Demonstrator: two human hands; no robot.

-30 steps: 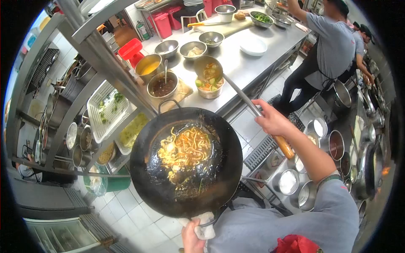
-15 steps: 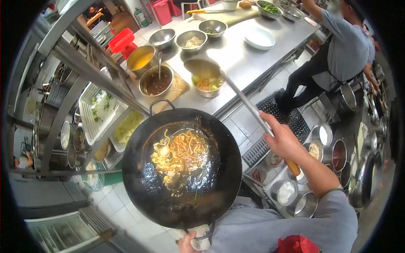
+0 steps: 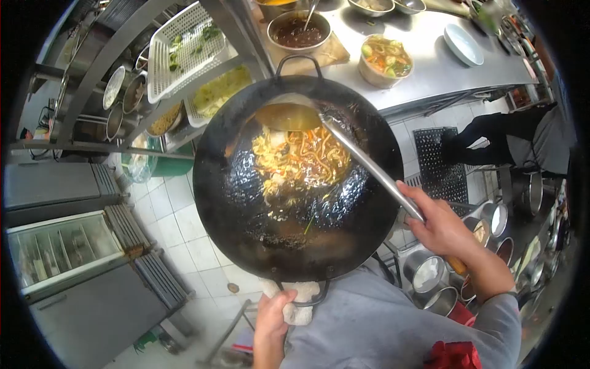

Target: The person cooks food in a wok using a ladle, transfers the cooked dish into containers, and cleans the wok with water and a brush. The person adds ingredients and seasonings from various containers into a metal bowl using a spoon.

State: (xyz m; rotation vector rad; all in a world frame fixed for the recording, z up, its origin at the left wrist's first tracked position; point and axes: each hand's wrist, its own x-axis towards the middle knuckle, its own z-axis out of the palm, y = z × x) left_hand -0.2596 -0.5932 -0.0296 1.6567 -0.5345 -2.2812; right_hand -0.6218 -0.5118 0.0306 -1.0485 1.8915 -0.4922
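Observation:
A large black wok (image 3: 344,240) is held out in front of me. My left hand (image 3: 273,312) grips its near loop handle through a folded white cloth (image 3: 299,312). Noodles with egg and orange strips (image 3: 301,157) lie in the upper half of the wok. My right hand (image 3: 436,221) is wrapped round the metal shaft of a ladle (image 3: 369,163) with a wooden handle end. The ladle's bowl is over the far side of the wok, at the noodles' edge; whether it touches them I cannot tell. Past the wok, a bowl of noodles and vegetables (image 3: 386,61) stands on the counter.
The steel counter (image 3: 430,80) also carries a pot of dark sauce (image 3: 299,31) and a pale oval dish (image 3: 463,45). At left, a white basket of greens (image 3: 187,52) sits by a metal rack. Several pots (image 3: 424,273) stand at right, near a co-worker (image 3: 522,138).
The ladle has moved from above the counter bowl back over the wok. That bowl now shows fully, heaped with food. My view has turned, with the wok appearing higher and further right.

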